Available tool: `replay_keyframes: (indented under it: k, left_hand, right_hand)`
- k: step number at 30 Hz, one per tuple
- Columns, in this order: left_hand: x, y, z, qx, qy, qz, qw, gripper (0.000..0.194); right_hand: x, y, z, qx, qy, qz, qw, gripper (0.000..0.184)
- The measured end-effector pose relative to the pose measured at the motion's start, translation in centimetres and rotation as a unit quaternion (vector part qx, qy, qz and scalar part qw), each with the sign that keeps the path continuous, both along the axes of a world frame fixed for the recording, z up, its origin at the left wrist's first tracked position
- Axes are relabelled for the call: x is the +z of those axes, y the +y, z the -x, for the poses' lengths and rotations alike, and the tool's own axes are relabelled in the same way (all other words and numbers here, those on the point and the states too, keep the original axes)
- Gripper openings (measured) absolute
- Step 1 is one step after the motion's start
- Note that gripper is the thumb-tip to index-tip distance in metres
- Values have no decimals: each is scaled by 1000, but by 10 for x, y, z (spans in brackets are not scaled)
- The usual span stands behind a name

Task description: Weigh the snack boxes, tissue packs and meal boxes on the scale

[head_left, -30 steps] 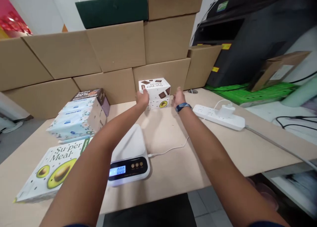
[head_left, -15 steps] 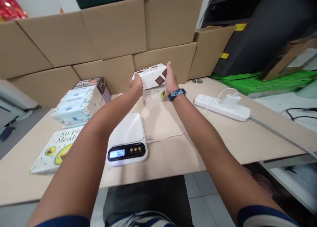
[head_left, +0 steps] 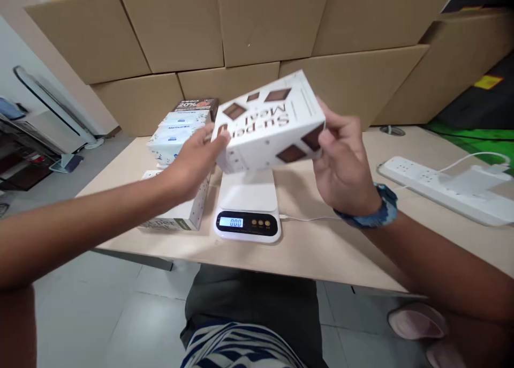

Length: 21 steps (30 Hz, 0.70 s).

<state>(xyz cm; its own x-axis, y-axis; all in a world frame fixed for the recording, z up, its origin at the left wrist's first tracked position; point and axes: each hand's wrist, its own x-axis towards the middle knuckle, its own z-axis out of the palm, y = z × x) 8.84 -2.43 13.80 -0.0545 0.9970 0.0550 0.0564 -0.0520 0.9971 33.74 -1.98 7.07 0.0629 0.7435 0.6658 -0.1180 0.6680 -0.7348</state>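
We have lifted the white Su-per Meal box (head_left: 270, 127) off the far end of the table (head_left: 341, 250), where it sat against the cardboard cartons (head_left: 249, 30) a second ago, and brought it toward us; it now hangs in the air, tilted, just above the scale (head_left: 248, 207). Half a second ago it had only just left the tabletop, well beyond the scale. Our left hand (head_left: 196, 156) clasps the box's left end, thumb on top and fingers curled under; our right hand (head_left: 345, 162), with a blue watch (head_left: 377, 213) at the wrist, clasps the right end, fingers pressed against that side. The box is shut, so we cannot tell what it holds; its print reads upside down to us, with brown squares on its faces. The scale's platform is bare under it, and the display shows 0.00. Left of the scale lies another flat white box (head_left: 180, 218), partly hidden behind our left forearm, and beyond that a stack of pale blue packs (head_left: 176, 135). Right of the scale, well apart, a white power strip (head_left: 441, 188) lies on the table.
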Motion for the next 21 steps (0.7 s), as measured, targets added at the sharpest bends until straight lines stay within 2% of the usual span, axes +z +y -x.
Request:
replay_keyframes:
  k: [4,6,8,10,12,16,19,21]
  left_hand:
    - [-44,-31,30,-39,-84,71,993,45]
    - [-59,-38,35,-61,-122,100,986,51]
    - [-67,-44,35,-82,-144,110,980,53]
    - [-73,-51,34,-84,-161,90,979,52]
    - [-82,-61,31,-55,-176,50,982,54]
    - [-110,-84,19,8,-164,-19,986,63]
    - [-128,-93,4,36,-159,-70,984,62]
    - [-134,-94,-4,58,-166,-72,982,60]
  right_hand:
    - [-49,-38,0,52,-21,47,997,34]
    - [-73,-44,-4,50,-37,81,995,33]
    - [-89,-48,-9,41,-48,106,992,28]
    - [-95,-52,-10,23,-53,117,991,25]
    - [-94,-55,-9,-1,-71,120,990,23]
    - [-89,-59,-5,-38,-109,123,986,19]
    - [-90,-60,-4,-41,-100,115,988,29]
    - [-92,-58,-4,-28,-102,117,988,41]
